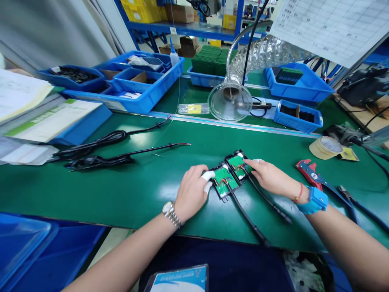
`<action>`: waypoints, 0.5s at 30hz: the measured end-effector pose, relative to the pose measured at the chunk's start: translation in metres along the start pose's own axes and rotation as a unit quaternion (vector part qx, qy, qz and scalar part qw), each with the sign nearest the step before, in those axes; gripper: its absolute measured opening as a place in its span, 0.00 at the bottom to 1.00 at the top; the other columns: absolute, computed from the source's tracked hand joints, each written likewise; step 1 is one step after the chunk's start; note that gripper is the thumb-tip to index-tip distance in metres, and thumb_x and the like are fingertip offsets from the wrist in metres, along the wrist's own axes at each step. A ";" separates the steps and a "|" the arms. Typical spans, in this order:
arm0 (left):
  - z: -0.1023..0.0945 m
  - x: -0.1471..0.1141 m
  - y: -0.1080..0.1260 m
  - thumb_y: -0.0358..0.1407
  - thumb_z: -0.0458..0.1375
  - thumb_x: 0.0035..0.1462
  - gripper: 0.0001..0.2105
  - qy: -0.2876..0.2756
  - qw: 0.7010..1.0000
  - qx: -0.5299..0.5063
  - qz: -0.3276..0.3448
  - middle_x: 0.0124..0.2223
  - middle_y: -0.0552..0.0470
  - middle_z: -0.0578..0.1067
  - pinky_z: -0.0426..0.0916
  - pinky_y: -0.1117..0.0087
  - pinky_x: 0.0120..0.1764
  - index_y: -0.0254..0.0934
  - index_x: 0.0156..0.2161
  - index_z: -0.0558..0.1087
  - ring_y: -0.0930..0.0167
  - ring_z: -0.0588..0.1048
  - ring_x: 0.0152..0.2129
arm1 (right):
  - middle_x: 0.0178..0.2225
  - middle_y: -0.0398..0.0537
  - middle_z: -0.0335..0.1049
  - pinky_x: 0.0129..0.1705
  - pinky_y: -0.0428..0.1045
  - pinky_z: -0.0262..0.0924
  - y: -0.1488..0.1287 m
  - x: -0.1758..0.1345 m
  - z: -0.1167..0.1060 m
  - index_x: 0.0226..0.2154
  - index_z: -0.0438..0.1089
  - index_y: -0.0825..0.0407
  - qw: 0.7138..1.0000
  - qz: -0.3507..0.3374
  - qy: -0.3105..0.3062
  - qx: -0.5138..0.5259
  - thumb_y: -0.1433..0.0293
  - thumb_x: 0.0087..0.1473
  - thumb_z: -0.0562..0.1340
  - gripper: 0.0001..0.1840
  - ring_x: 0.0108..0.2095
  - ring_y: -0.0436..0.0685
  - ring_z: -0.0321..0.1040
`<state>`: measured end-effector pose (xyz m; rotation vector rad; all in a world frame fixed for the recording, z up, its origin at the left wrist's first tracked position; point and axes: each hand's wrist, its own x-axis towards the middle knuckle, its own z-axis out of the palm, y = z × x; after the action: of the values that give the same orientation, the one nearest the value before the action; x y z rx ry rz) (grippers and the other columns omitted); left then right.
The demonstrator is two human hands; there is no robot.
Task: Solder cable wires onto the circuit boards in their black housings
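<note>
Left hand (190, 190) rested loose-fingered on near black tray (224, 182); right hand (269, 176) lay flat against far tray (240, 165), no real grip. Both trays sat between hands on bench (136, 186). Reckoned trailing cables (249, 219) could snag, tugging soldered wires.

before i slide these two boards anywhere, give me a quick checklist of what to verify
1. Left hand on the near black tray with a green circuit board: ok, white-capped fingertips touch its left edge.
2. Right hand on the far black tray with a green circuit board: ok, fingers rest on its right side.
3. Both trays flat on the green bench mat: ok, side by side and touching.
4. Black cables trailing from the trays free: ok, nothing lies across them.
5. Red-handled crimping pliers out of the way: ok, lying beyond the right wrist.
6. Wires soldered firmly: cannot tell.
</note>
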<state>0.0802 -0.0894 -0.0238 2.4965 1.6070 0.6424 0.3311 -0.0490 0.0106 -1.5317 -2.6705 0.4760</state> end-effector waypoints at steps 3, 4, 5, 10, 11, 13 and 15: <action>0.002 0.033 -0.016 0.26 0.50 0.54 0.11 -0.078 0.996 0.012 -0.028 0.39 0.47 0.72 0.66 0.64 0.39 0.35 0.41 0.71 0.65 0.70 0.35 | 0.41 0.56 0.67 0.45 0.56 0.61 -0.002 -0.017 -0.002 0.55 0.57 0.54 0.999 0.026 -0.017 0.007 0.75 0.57 0.49 0.23 0.41 0.60 0.67; 0.003 0.044 -0.020 0.26 0.49 0.54 0.12 -0.108 0.994 0.004 -0.032 0.39 0.47 0.73 0.66 0.65 0.40 0.35 0.40 0.72 0.65 0.71 0.35 | 0.41 0.55 0.67 0.45 0.56 0.61 -0.005 -0.025 -0.002 0.55 0.57 0.53 0.999 0.027 -0.023 0.019 0.74 0.58 0.49 0.23 0.41 0.60 0.67; 0.004 0.053 -0.023 0.25 0.49 0.54 0.12 -0.130 0.991 -0.003 -0.031 0.39 0.48 0.74 0.66 0.65 0.40 0.36 0.40 0.72 0.66 0.72 0.35 | 0.41 0.54 0.67 0.45 0.56 0.61 -0.010 -0.032 -0.001 0.56 0.57 0.52 0.999 0.025 -0.029 0.038 0.73 0.58 0.49 0.23 0.41 0.59 0.67; 0.004 0.085 -0.019 0.25 0.48 0.54 0.15 -0.202 0.979 -0.031 0.019 0.43 0.49 0.76 0.66 0.70 0.44 0.35 0.42 0.74 0.67 0.74 0.39 | 0.50 0.50 0.65 0.52 0.52 0.57 -0.042 -0.068 0.011 0.55 0.57 0.50 0.982 -0.015 -0.058 0.181 0.70 0.59 0.49 0.21 0.48 0.55 0.63; 0.004 0.087 -0.014 0.25 0.48 0.54 0.15 -0.216 0.975 -0.037 0.035 0.44 0.50 0.76 0.66 0.70 0.45 0.35 0.43 0.74 0.68 0.73 0.40 | 0.50 0.49 0.65 0.52 0.51 0.57 -0.048 -0.073 0.014 0.55 0.58 0.50 0.975 -0.022 -0.069 0.208 0.70 0.59 0.49 0.21 0.49 0.54 0.62; 0.004 0.089 -0.003 0.25 0.48 0.54 0.15 -0.239 0.968 -0.046 0.066 0.45 0.50 0.75 0.65 0.71 0.46 0.35 0.44 0.73 0.69 0.73 0.42 | 0.49 0.47 0.66 0.52 0.50 0.57 -0.060 -0.082 0.019 0.55 0.58 0.49 0.963 -0.034 -0.088 0.253 0.69 0.59 0.50 0.21 0.48 0.52 0.63; 0.005 0.088 0.007 0.25 0.49 0.54 0.15 -0.252 0.962 -0.051 0.091 0.47 0.49 0.74 0.64 0.71 0.48 0.35 0.46 0.72 0.69 0.71 0.44 | 0.48 0.46 0.67 0.52 0.49 0.58 -0.069 -0.088 0.024 0.55 0.57 0.48 0.954 -0.039 -0.094 0.282 0.69 0.59 0.50 0.21 0.47 0.52 0.63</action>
<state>0.1192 -0.0137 -0.0004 2.4768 1.1413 0.0777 0.3148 -0.1619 0.0182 -1.2512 -2.3833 1.2981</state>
